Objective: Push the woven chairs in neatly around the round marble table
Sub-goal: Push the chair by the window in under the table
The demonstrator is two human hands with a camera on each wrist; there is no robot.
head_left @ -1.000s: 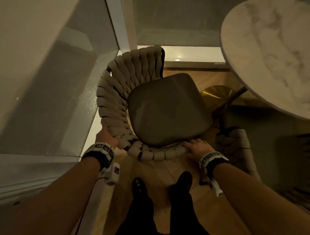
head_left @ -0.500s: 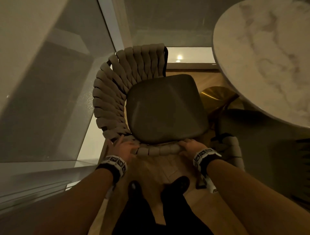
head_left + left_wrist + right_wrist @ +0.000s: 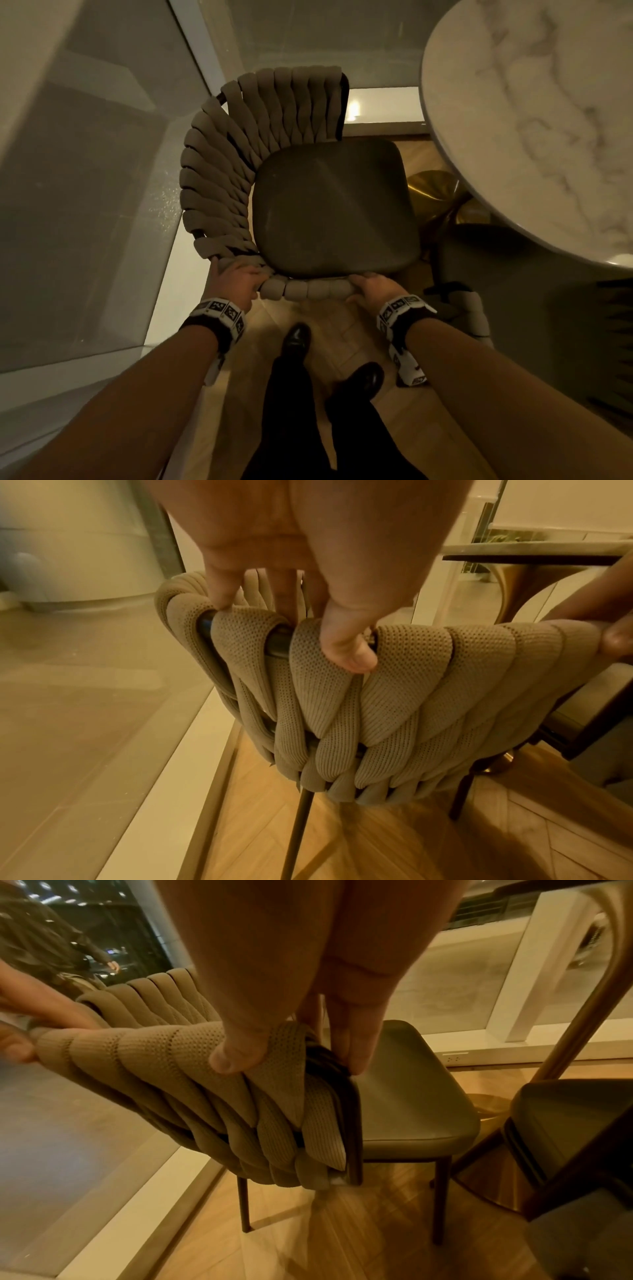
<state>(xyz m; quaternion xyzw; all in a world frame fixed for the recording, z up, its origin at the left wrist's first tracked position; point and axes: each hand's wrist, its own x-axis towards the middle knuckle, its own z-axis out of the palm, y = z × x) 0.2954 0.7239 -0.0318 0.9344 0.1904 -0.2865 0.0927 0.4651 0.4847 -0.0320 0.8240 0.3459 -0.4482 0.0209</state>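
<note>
Woven chair [image 3: 274,178] gripped at its backrest rim by 2 hands, left hand [image 3: 236,281] and right hand [image 3: 375,289] curled over it, round marble table [image 3: 534,137] ahead-right of right hand.

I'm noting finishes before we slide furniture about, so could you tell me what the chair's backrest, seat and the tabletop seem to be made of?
Backrest: thick beige knitted fabric bands, ribbed and dotted, woven over a dark, probably metal frame.
Seat: smooth dark cushion with a soft sheen, likely leather or faux leather.
Tabletop: pale stone with grey veining, looks like polished marble.
</note>
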